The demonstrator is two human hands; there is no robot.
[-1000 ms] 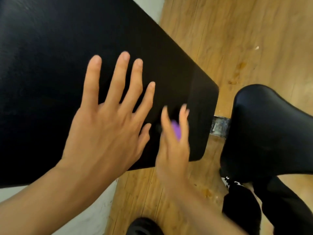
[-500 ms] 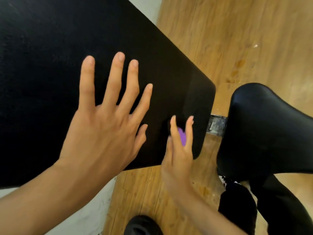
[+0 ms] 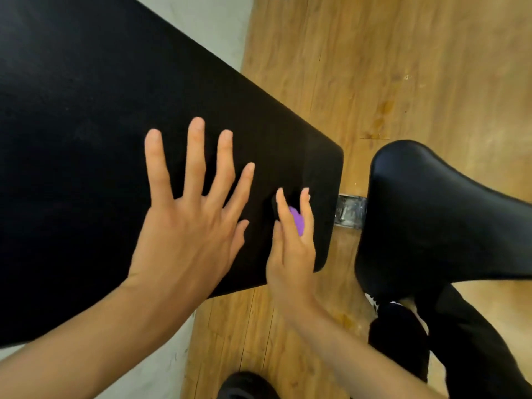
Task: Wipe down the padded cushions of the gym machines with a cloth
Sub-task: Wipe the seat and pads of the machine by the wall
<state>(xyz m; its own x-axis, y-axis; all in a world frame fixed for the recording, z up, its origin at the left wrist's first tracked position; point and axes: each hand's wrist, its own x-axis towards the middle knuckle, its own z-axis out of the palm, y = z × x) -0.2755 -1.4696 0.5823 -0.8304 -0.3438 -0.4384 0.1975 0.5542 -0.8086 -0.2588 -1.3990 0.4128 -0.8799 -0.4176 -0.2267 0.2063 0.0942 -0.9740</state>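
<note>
On the big black pad (image 3: 100,116), we are spreading our left hand (image 3: 184,226) flat while our right hand (image 3: 290,246) is pinching a purple cloth (image 3: 297,220).

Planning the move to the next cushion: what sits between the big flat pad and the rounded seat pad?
In the head view, a metal bracket bridges the gap between the flat pad and the seat pad, with wooden floor showing around it.

Your left hand (image 3: 184,226) lies flat on the big pad (image 3: 115,125), fingers spread. Your right hand (image 3: 292,243) sits just right of it, near the pad's right corner, over a cloth (image 3: 298,221). The seat (image 3: 431,214) lies right of the pad, a metal bracket (image 3: 349,210) between them.
</note>
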